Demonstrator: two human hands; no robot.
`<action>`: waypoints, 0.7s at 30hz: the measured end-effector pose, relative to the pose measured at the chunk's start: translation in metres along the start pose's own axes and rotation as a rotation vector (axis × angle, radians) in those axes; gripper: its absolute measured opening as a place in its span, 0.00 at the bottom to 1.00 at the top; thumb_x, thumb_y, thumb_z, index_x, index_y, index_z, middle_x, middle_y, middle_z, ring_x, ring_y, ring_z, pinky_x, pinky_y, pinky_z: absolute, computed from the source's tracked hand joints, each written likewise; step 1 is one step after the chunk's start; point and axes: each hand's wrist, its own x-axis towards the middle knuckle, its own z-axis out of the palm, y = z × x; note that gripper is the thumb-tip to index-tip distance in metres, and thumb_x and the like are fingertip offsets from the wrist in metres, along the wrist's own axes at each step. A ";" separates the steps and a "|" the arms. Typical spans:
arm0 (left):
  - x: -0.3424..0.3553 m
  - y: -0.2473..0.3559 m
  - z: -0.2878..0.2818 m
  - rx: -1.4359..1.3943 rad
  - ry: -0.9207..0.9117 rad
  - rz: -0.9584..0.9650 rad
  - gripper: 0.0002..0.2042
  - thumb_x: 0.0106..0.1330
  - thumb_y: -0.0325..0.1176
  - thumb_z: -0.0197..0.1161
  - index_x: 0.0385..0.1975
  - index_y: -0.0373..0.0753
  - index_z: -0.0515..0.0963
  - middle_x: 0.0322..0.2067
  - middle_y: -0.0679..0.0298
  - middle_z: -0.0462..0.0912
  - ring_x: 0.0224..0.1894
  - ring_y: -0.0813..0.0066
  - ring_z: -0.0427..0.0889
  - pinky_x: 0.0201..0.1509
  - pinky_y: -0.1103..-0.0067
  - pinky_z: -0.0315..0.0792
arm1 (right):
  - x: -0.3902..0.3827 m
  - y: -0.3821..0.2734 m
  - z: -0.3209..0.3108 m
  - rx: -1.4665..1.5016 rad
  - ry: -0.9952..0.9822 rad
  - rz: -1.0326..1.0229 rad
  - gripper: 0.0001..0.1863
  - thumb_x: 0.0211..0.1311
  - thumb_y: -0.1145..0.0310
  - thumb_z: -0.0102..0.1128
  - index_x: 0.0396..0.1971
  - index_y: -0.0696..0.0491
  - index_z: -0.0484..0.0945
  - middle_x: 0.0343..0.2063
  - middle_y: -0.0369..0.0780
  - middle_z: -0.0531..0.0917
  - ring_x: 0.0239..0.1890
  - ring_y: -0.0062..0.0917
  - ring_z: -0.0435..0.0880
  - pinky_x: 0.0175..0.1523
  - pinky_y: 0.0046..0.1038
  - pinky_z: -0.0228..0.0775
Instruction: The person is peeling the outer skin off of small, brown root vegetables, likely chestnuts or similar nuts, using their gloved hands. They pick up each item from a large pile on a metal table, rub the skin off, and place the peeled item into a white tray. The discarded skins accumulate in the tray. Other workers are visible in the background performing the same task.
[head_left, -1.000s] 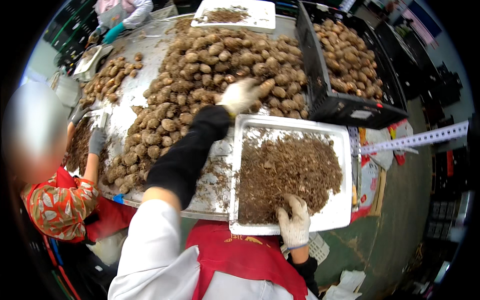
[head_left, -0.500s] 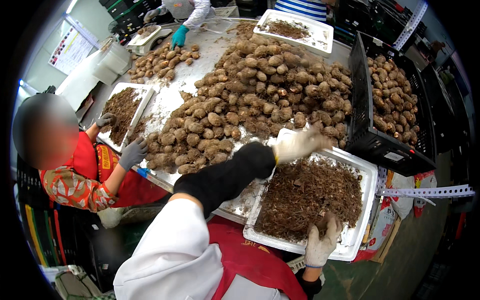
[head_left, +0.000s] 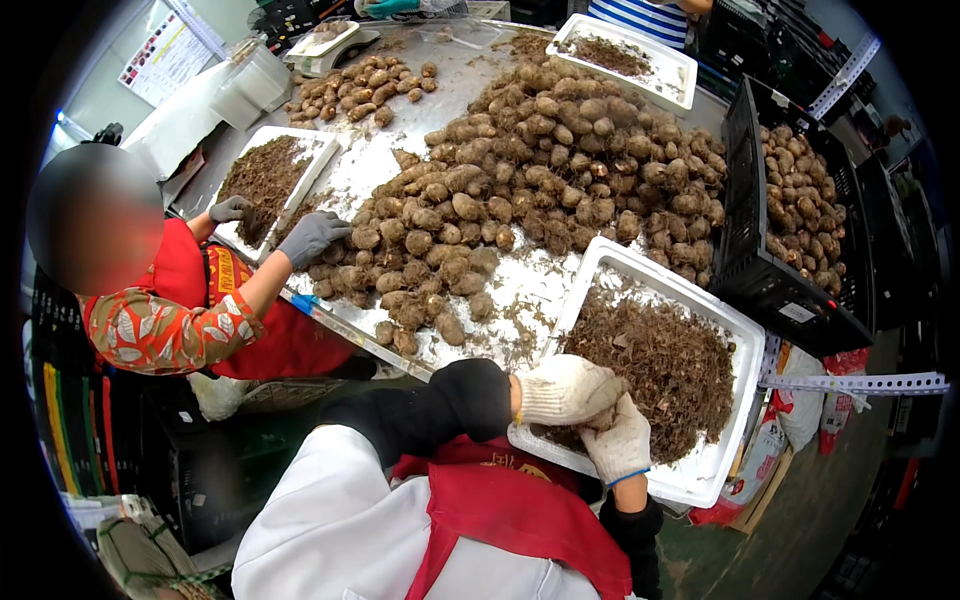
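Both my hands wear off-white knit gloves and meet at the near edge of a white foam tray [head_left: 742,400]. My left hand [head_left: 568,390] comes across from the left, fingers curled against my right hand [head_left: 618,442]. The right fingers are closed too, thumb up. Whatever sits between them is mostly covered by the gloves; only a brownish patch shows. Under and beyond my hands, brown fibrous peelings [head_left: 660,375] fill much of the tray. Past its far left side lies a large heap of hairy brown taros [head_left: 560,150].
At the right, a black crate [head_left: 745,230] holds more taros. A co-worker's grey-gloved hand [head_left: 314,238] touches the heap's left end, beside another peelings tray [head_left: 318,160]. A third tray [head_left: 680,85] stands at the far side. A perforated metal bar [head_left: 850,384] juts out right.
My left hand has come back from over the tray's far side to meet my right hand, which moved slightly left. The co-worker's gloved hand reached onto the heap. The view shifted.
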 end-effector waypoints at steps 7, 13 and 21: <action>0.007 -0.013 0.027 -0.248 0.379 0.165 0.14 0.70 0.29 0.50 0.51 0.32 0.76 0.48 0.50 0.81 0.51 0.53 0.81 0.54 0.71 0.76 | -0.007 -0.017 -0.001 0.574 -0.049 0.141 0.21 0.51 0.80 0.65 0.48 0.60 0.75 0.37 0.37 0.84 0.36 0.18 0.82 0.41 0.22 0.75; 0.003 -0.007 0.008 -0.313 0.245 -0.137 0.15 0.74 0.31 0.46 0.50 0.30 0.78 0.50 0.52 0.81 0.52 0.62 0.80 0.59 0.72 0.73 | -0.004 -0.024 -0.014 0.852 -0.074 0.153 0.26 0.57 0.77 0.63 0.57 0.60 0.71 0.47 0.38 0.82 0.48 0.19 0.79 0.55 0.23 0.72; 0.011 0.046 -0.005 -1.012 0.203 -0.320 0.28 0.72 0.48 0.56 0.60 0.27 0.72 0.55 0.58 0.78 0.54 0.72 0.77 0.62 0.76 0.69 | -0.003 -0.004 -0.013 0.452 0.084 0.130 0.34 0.52 0.69 0.67 0.61 0.58 0.67 0.45 0.46 0.85 0.48 0.32 0.85 0.54 0.29 0.75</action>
